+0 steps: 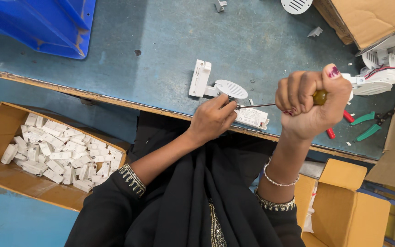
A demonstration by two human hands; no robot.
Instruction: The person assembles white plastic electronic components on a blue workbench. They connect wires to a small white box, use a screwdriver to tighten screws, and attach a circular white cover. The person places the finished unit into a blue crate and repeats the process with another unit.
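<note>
Screwdriver [270, 104] work is in hand at the near edge of the desk [161, 55]. The right hand [312, 103] has its grip closed in a fist around the amber handle, and the thin metal shaft runs level to the left. The shaft tip meets a small white box [252, 117] that lies on the desk edge. The left hand [212, 120] has its grip closed on the left end of this box and pinches near the tip, probably to keep the box steady while the tool turns.

Just behind the box lies a white lamp part [216, 84] with a round slotted face, close to the left fingers. To the right, green-handled pliers [371, 126] and a red-handled tool [339, 123] lie near, with another white lamp [380, 73] and a cardboard box [366, 18] behind them. The desk middle has open room; a blue bin [46, 23] stands far left.

Below the desk edge, a carton of small white boxes [51, 155] sits at the left, and an open carton [348, 206] at the right.
</note>
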